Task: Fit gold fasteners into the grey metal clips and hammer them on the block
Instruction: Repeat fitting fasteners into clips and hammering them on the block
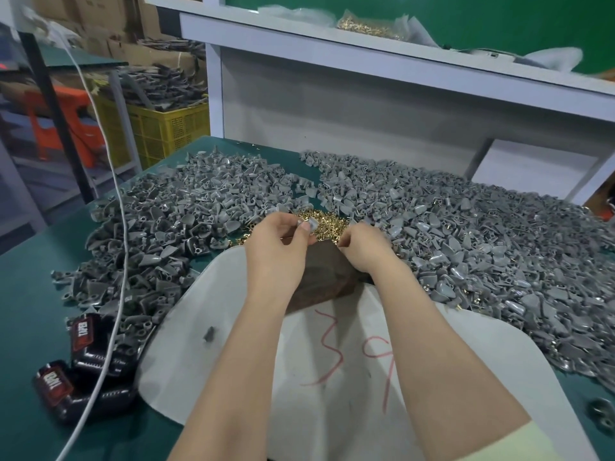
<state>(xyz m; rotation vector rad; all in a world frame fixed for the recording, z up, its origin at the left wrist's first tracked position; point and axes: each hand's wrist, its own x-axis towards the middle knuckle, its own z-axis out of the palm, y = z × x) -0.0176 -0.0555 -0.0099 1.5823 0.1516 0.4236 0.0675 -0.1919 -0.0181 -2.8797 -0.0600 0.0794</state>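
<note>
My left hand (278, 242) pinches a small grey metal clip (311, 223) between thumb and fingertips, just above a heap of gold fasteners (327, 224). To its right, my right hand (364, 246) has its fingers curled at the near edge of that gold heap; whether it holds a fastener is hidden. Under and between both hands lies a dark brown block (327, 277), set on a white sheet (233, 344). Large piles of grey clips spread to the left (159, 227) and to the right (482, 247). No hammer shows.
A white cable (121, 234) runs down across the left clip pile. Two black battery packs (83, 357) lie at the near left on the green table (30, 311). A grey shelf (366, 44) holding a bag of gold parts (366, 28) stands behind. A yellow crate (166, 128) sits beyond the table's left edge.
</note>
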